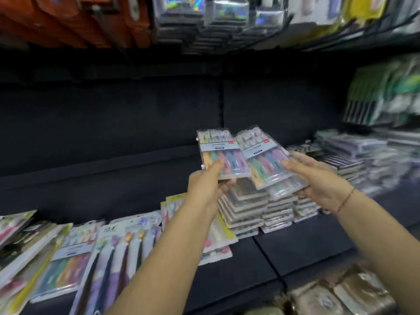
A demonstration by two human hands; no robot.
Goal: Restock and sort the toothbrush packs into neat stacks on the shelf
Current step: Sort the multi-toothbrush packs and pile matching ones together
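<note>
The left hand's (204, 187) fingers (216, 165) are curled round the bottom edge of one pack (223, 153) of pastel toothbrushes, thumb on top and the rest beneath. The right hand (318, 180) pinches a second pack (266, 158) the same way, thumb on its front. At least one more clear pack (284, 189) is held beneath it. The two top packs sit side by side, touching or nearly so, the right one tilted toward one o'clock. A thin bracelet (345, 200) circles the right wrist.

Directly under both hands, at six o'clock, neat stacks (250, 208) of similar packs stand on the dark shelf (295, 246), close together. At three o'clock from the hands further stacks of darker packs (352, 160) run along the shelf, blurred. At eight o'clock, loose packs (113, 246) of long-handled brushes lie fanned and overlapping across the shelf front, the left forearm passing over them.

At five o'clock, in the lower corner, lie shiny packets (341, 292) too blurred to identify. At twelve o'clock, orange boxes (68, 19) and holographic packs (204, 10) show above.
</note>
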